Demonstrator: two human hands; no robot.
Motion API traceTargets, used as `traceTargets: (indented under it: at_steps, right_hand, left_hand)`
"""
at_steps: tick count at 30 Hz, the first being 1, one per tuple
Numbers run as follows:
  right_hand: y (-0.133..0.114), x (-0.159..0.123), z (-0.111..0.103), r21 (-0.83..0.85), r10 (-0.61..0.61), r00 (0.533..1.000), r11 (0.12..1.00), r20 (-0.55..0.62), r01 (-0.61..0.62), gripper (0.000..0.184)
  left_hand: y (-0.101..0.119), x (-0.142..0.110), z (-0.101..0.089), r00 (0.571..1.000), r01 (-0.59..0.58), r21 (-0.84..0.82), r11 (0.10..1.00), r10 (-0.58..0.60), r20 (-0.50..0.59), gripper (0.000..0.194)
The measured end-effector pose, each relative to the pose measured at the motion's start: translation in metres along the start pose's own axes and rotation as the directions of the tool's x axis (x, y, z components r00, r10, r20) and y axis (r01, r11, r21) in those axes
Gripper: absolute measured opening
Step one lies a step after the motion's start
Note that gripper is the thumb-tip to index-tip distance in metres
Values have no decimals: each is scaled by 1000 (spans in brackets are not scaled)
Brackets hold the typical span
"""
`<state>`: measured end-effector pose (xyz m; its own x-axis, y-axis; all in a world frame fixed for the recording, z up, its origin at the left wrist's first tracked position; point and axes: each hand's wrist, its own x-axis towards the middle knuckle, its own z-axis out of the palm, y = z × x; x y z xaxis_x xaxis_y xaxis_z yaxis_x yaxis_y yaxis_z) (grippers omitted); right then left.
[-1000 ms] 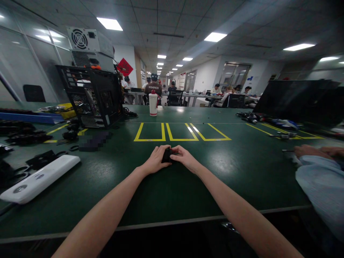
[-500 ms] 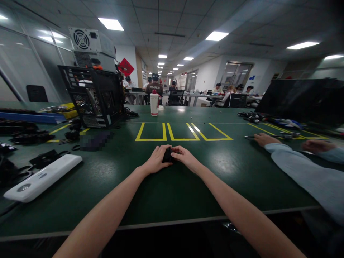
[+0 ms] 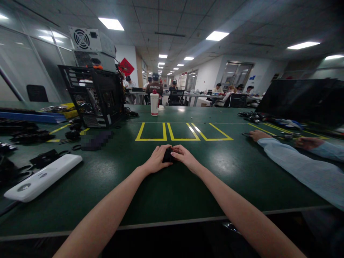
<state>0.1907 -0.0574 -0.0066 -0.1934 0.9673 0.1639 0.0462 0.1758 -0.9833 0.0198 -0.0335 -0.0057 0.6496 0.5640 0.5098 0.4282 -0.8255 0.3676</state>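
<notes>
Between my two hands, low over the green table (image 3: 161, 193), is a small black object (image 3: 167, 155); its kind I cannot make out. My left hand (image 3: 156, 158) closes around its left side, thumb along the near edge. On the other side, the fingers and thumb of my right hand (image 3: 183, 156) pinch its right end. Much of the object is covered by my fingers. Just beyond my hands, yellow tape outlines (image 3: 185, 139) mark the table top.
A white power strip (image 3: 44, 177) and black cables lie at left. Behind them stands an open black computer case (image 3: 91, 96) with power supplies (image 3: 92, 44) on top. A white bottle (image 3: 154, 103) is farther back. At right, a co-worker's sleeved arms (image 3: 290, 157) reach over the table near metal parts.
My hands stay almost in place around the black object, with only a slight shift of the right fingers. The co-worker's arms at right have moved a little to the left.
</notes>
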Motion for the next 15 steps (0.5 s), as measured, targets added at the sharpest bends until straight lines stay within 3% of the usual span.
traceTargets:
  at_steps: [8,15]
  right_hand:
    - [-5,-5,-2,13,-47,996,999,70,46,36]
    - [-2,-3,1,10,-36,999,999,3,36,25]
  left_hand:
    - [0,0,0,1000,3,16,1000,-3,5,62]
    - [1,0,-1,1000,18,10,1000,-18,13,63]
